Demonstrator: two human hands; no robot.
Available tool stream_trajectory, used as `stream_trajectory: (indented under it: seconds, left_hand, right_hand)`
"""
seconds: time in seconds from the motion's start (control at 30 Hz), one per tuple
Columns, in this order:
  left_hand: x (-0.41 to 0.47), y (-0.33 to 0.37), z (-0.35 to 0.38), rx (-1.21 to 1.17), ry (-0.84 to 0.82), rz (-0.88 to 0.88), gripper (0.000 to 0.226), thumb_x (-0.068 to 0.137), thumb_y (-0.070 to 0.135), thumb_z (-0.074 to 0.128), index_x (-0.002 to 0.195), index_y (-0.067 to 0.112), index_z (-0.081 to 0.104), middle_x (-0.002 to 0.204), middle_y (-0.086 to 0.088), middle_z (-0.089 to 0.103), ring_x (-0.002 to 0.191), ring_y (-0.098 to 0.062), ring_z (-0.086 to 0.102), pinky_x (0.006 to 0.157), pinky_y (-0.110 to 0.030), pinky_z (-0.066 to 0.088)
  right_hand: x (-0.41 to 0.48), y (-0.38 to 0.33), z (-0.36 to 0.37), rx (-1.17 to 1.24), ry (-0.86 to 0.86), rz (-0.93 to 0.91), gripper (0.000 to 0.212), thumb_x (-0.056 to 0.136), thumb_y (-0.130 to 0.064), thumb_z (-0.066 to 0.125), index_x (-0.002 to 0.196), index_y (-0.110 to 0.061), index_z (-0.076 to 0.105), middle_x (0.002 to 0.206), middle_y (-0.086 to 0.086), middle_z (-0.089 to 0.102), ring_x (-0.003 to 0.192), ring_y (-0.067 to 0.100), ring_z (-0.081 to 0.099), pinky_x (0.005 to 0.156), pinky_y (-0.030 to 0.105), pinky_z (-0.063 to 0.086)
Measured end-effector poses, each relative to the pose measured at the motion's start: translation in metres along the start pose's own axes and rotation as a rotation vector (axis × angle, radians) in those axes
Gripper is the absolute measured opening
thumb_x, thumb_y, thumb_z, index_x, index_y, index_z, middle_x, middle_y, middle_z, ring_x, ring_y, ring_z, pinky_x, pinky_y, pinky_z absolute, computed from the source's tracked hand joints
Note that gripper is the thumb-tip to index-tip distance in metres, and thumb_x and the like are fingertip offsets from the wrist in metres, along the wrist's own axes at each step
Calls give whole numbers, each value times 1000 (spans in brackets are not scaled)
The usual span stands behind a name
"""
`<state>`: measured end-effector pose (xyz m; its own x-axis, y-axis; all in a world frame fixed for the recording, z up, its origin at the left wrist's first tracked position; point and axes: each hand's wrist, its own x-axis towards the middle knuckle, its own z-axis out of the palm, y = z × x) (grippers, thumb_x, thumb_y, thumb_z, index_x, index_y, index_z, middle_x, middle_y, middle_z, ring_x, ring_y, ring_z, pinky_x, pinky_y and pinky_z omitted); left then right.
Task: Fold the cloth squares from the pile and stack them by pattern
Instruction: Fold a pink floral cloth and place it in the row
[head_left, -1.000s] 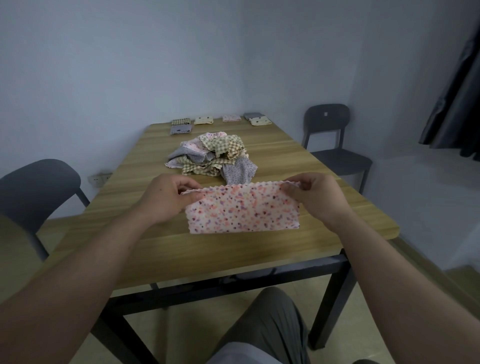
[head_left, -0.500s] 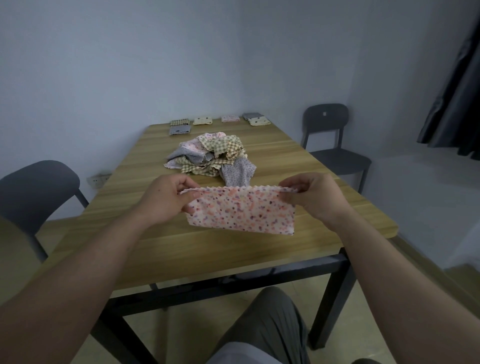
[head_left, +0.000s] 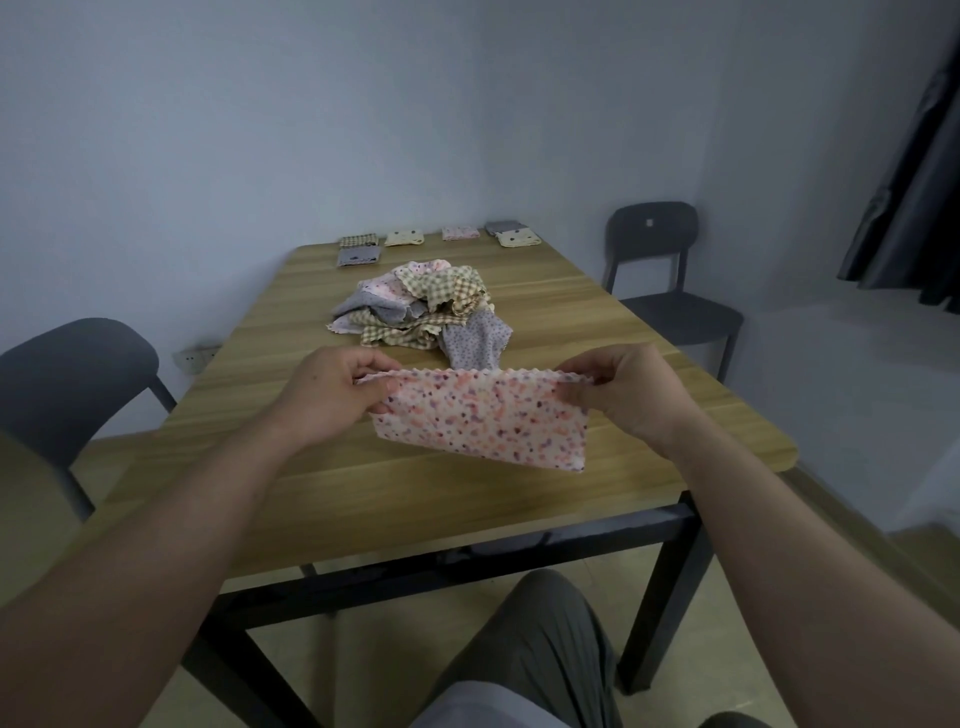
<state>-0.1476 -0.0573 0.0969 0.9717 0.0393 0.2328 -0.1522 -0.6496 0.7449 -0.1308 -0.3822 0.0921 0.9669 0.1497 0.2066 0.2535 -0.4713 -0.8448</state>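
Observation:
I hold a pink floral cloth (head_left: 483, 421), folded in half, just above the wooden table (head_left: 467, 509). My left hand (head_left: 332, 395) pinches its upper left corner and my right hand (head_left: 618, 395) pinches its upper right corner. The fold hangs down, its lower edge slanting lower at the right. Behind it lies the pile of unfolded cloths (head_left: 421, 312), checked, grey and pink. Several small folded stacks sit along the far edge: checked (head_left: 358, 240), grey (head_left: 358, 255), cream (head_left: 404, 238), pink (head_left: 460, 232), grey (head_left: 503, 226) and cream (head_left: 518, 239).
A grey chair (head_left: 72, 374) stands at the table's left and a dark chair (head_left: 670, 291) at its right. My knee (head_left: 540, 654) shows under the near edge. A wall socket (head_left: 195, 357) is on the left wall, a dark curtain (head_left: 914, 208) at far right.
The folded cloth has lifted a little off the table and swung, so its lower edge now tilts down to the right. Both hands keep their pinch on the top corners.

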Motion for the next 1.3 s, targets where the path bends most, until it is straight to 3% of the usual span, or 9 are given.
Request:
stream_trajectory:
  seconds: [0.23, 0.4, 0.5, 0.6, 0.7, 0.83, 0.93, 1.1, 1.3]
  left_hand:
    - [7, -5, -5, 3, -24, -15, 11, 87, 23, 78, 97, 17, 78, 77, -2, 77, 66, -17, 75, 72, -33, 61]
    - [17, -12, -17, -285, -194, -212, 26, 68, 26, 83, 88, 11, 78, 63, -9, 65, 51, -16, 57, 48, -25, 52]
    - [30, -18, -20, -178, -244, -218, 22, 72, 27, 82, 89, 12, 78, 65, -1, 67, 47, -10, 55, 44, -22, 47]
    - [48, -22, -22, -70, -208, -220, 19, 82, 23, 79, 98, 13, 77, 92, -3, 75, 70, -19, 73, 67, -34, 63]
    - [63, -23, -21, -1, -73, -107, 12, 85, 27, 79, 96, 21, 77, 96, -2, 77, 80, -19, 76, 89, -41, 59]
    - [56, -25, -14, 130, 134, 112, 12, 87, 24, 79, 96, 31, 78, 97, 14, 75, 92, -5, 68, 83, -22, 49]
    - [33, -44, 5, 174, 60, 106, 18, 87, 20, 79, 103, 27, 79, 103, 17, 73, 97, 3, 67, 88, -14, 48]
    - [-8, -78, 38, 207, -84, 83, 19, 91, 18, 74, 108, 26, 78, 118, 14, 72, 116, 1, 62, 104, -24, 46]
    - [-21, -82, 48, 279, -53, 171, 18, 90, 17, 76, 105, 25, 78, 111, 26, 64, 115, 13, 53, 98, 0, 34]
  right_hand:
    - [13, 0, -1, -33, -104, 8, 7, 87, -29, 79, 93, -25, 79, 87, -3, 76, 79, 10, 68, 73, 24, 54]
    - [30, 0, -1, 110, -204, 61, 10, 84, -26, 82, 88, -17, 81, 72, -3, 69, 58, 6, 52, 54, 18, 42]
    - [48, 4, 5, 66, -242, 115, 10, 84, -23, 82, 90, -15, 80, 65, -4, 66, 54, 9, 49, 52, 23, 40]
    - [65, 1, 16, -104, -199, 102, 6, 89, -24, 78, 91, -18, 77, 61, -8, 68, 48, 10, 53, 49, 23, 45]
    - [76, -3, 28, -51, -12, 15, 7, 95, -19, 70, 100, -14, 72, 75, 1, 75, 54, 10, 68, 53, 25, 54]
    - [78, 6, 38, -53, 117, -114, 10, 94, -23, 72, 104, -20, 74, 84, -6, 76, 70, 4, 71, 65, 20, 57]
    - [64, 26, 44, -221, 33, -133, 10, 91, -27, 74, 100, -25, 78, 84, -11, 74, 71, -2, 65, 58, 9, 45]
    - [29, 51, 47, -370, -112, -84, 20, 93, -27, 72, 110, -20, 78, 105, -8, 74, 100, 6, 65, 91, 21, 49]
    - [9, 61, 44, -400, -105, -117, 21, 93, -23, 72, 113, -20, 77, 112, -9, 73, 101, 2, 61, 94, 17, 43]
